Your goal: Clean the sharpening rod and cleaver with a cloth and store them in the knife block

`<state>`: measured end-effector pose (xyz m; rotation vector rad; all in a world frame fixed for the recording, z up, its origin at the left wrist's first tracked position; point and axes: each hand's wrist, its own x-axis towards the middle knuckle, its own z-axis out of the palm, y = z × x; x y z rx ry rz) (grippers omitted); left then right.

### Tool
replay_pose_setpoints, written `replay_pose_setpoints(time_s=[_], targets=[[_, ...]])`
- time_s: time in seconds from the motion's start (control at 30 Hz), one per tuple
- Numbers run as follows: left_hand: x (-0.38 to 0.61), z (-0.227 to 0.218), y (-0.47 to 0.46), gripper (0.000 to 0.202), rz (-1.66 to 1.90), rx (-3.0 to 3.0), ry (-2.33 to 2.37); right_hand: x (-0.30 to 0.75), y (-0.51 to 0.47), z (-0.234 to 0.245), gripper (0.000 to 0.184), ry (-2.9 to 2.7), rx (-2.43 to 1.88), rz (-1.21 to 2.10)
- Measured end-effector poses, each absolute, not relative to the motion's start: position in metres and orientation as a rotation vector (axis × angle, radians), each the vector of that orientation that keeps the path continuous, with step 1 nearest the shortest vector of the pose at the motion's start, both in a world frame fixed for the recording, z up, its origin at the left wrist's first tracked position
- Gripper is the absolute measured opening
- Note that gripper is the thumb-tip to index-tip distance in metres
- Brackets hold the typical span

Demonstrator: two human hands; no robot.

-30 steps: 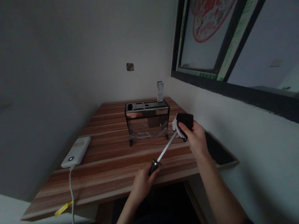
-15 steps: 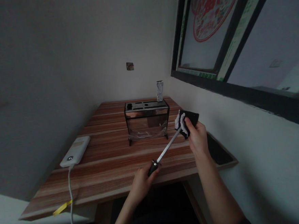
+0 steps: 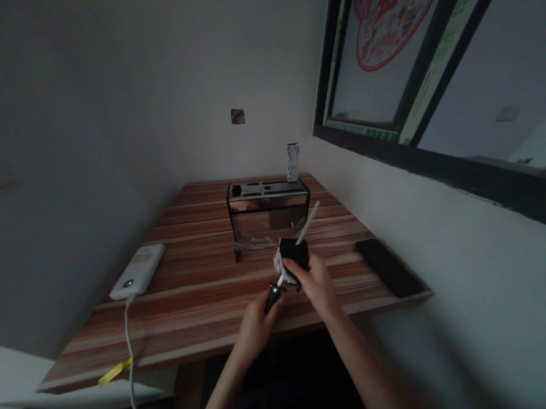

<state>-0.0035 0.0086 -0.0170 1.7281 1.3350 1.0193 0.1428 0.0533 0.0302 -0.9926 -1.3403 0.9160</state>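
Note:
My left hand [image 3: 257,321] is closed round the black handle of a honing steel [image 3: 308,222], whose thin metal rod slants up and to the right over the wooden table [image 3: 199,284]. My right hand [image 3: 313,282] pinches a black and white cloth [image 3: 292,259] wrapped round the rod, low down near the handle. Only the rod's upper part shows above the cloth. Just behind the hands stands a metal knife rack [image 3: 269,214] with slots in its top.
A white power bank [image 3: 137,271] with a cable hanging over the front edge lies at the table's left. A black phone [image 3: 388,267] lies at the right edge by the wall. A small can [image 3: 292,162] stands at the back. A framed window is on the right wall.
My right hand has slid the cloth down the rod from its tip to near the handle, uncovering the tip and the phone. The left hand has stayed in place.

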Motion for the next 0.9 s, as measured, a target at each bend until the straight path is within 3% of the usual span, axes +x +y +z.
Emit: replay_pose_setpoints(time_s=[0.4, 0.9], targets=[[-0.003, -0.018, 0.009, 0.029, 1.042, 1.673, 1.305, 0.129, 0.032, 0.024, 0.038, -1.359, -1.067, 1.024], [-0.001, -0.013, 0.007, 0.025, 0.952, 1.741, 1.332, 0.140, 0.036, 0.024, 0.033, -1.225, -1.047, 1.041]])
